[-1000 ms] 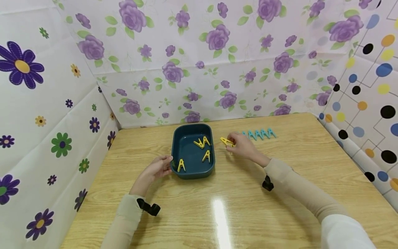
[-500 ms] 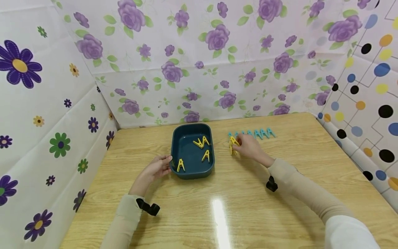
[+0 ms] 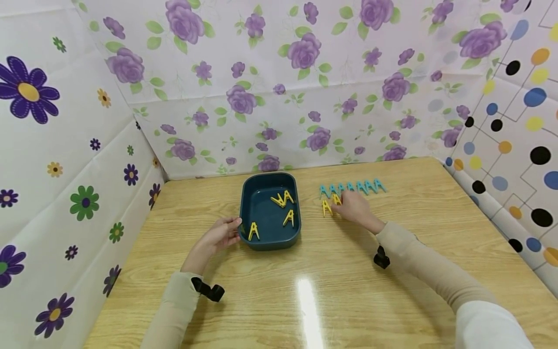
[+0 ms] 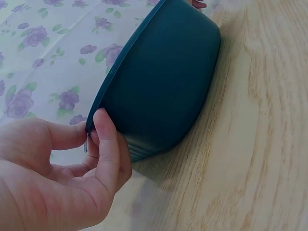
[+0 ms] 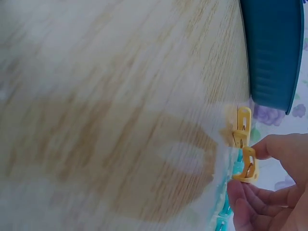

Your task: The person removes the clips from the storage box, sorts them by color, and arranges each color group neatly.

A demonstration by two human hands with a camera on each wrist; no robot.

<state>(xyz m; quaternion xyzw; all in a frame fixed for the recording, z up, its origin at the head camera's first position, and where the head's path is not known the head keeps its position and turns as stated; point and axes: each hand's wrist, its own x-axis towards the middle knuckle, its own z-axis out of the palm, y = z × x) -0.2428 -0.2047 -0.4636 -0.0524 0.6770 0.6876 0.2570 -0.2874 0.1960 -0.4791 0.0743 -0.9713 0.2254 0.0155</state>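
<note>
My left hand (image 3: pixel 218 236) pinches the rim of a dark teal tub (image 3: pixel 268 242) between thumb and fingers, at its near left corner. Inside the tub lie several yellow clothespins (image 3: pixel 254 231), mostly toward its right side. To the right of the tub, my right hand (image 3: pixel 355 209) pinches a yellow clothespin (image 5: pixel 249 164) by its sides. Just left of that one, another yellow clothespin (image 3: pixel 326 208) rests on the table. Behind both, a row of several light blue clothespins (image 3: pixel 359 187) runs to the right, partly covered by the right hand in the right wrist view.
A wood-grain table (image 3: pixel 244 300) carries everything. Flower-printed sheeting (image 3: pixel 244 131) rises along its back edge, with more patterned sheeting (image 3: pixel 519 160) at the right and left. Each wrist wears a black camera mount (image 3: pixel 381 258).
My right hand has set one yellow clothespin down in front of the blue row and shifted slightly right with a second one. The left hand and tub have stayed put.
</note>
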